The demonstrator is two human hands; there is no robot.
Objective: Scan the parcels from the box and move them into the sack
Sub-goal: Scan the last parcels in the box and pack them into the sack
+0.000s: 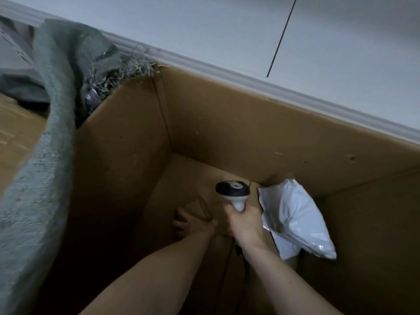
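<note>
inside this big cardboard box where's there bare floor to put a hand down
Bare box floor lies in the far-left corner, ahead of the left hand. The right side is crowded: the white parcel leans there, beside the right hand gripping the scanner.
</note>
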